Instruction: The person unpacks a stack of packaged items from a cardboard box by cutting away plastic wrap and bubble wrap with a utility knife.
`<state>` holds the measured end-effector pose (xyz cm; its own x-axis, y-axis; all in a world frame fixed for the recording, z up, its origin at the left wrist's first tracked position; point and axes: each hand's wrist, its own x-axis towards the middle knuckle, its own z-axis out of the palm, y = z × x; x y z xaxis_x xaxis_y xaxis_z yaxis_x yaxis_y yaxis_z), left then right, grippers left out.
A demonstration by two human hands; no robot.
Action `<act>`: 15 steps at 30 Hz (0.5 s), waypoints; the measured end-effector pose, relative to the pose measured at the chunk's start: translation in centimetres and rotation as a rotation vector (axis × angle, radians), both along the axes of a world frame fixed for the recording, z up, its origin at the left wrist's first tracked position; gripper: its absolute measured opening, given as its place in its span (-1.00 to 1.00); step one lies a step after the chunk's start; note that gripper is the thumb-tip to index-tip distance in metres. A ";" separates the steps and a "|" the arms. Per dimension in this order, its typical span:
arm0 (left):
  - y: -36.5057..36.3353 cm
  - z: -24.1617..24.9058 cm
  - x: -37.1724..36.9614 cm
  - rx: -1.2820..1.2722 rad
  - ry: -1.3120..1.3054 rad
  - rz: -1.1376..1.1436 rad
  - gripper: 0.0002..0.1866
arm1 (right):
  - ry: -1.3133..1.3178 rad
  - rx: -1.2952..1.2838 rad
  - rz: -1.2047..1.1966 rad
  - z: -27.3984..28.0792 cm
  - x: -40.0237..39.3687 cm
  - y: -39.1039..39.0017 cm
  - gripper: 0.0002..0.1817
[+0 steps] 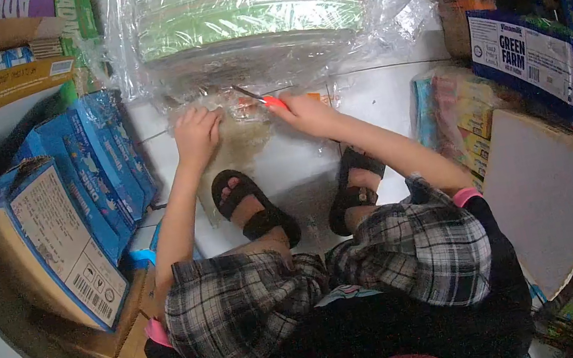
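In front of me lies a large bundle of green packs under clear plastic wrap (pixel 253 21). My right hand (pixel 308 116) is closed round a red-handled cutting tool (pixel 274 102), whose narrow dark blade points up and left at the near edge of the wrap. My left hand (pixel 197 136) is to the left of the blade, fingers curled in at the loose near edge of the wrap; I cannot tell whether they grip the film. Between the hands a crumpled, brownish piece of clear film (pixel 242 137) lies on the white tiles.
My sandalled feet (pixel 253 203) stand on the tiled floor close behind the hands. Blue cartons (pixel 85 175) and a labelled box (pixel 65 239) crowd the left. At right are a Green Farm carton (pixel 524 59), yellow packs (pixel 474 121) and a grey panel (pixel 547 196).
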<state>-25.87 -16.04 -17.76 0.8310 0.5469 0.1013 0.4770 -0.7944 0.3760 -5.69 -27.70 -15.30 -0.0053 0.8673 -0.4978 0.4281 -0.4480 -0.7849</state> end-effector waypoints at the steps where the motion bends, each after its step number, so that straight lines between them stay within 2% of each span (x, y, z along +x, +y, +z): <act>1: -0.1 -0.1 0.0 0.018 0.019 -0.002 -0.87 | -0.080 0.004 -0.017 -0.7 -0.2 0.5 -0.48; 3: -0.5 0.0 -0.2 0.033 0.031 0.003 -0.86 | -0.156 0.014 -0.033 -2.2 0.2 1.0 -0.49; 5: -0.6 0.2 -0.3 0.051 0.050 0.011 -0.85 | -0.322 -0.101 0.097 -3.4 1.2 0.8 -0.49; 6: -0.7 0.3 -0.3 0.067 0.028 0.009 -0.85 | -0.319 -0.098 0.098 -3.6 1.1 0.5 -0.49; 8: -0.6 0.3 -0.5 0.081 0.007 0.014 -0.85 | -0.260 -0.064 -0.090 -4.0 0.7 -0.2 -0.46; 9: -0.5 0.3 -0.6 0.077 0.014 0.018 -0.84 | -0.259 -0.067 -0.086 -3.9 0.7 -0.2 -0.46; 11: -0.6 0.3 -0.7 0.072 0.018 0.024 -0.84 | -0.171 -0.162 -0.172 -3.7 0.8 -0.2 -0.47; 15: -0.6 0.3 -0.6 0.065 0.008 0.038 -0.83 | -0.121 -0.153 -0.141 -3.5 1.7 -0.8 -0.48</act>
<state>-26.50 -16.63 -17.42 0.8110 0.5702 0.1311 0.5097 -0.7985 0.3202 -3.98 -28.52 -18.81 0.1787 0.7695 -0.6132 0.4397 -0.6200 -0.6498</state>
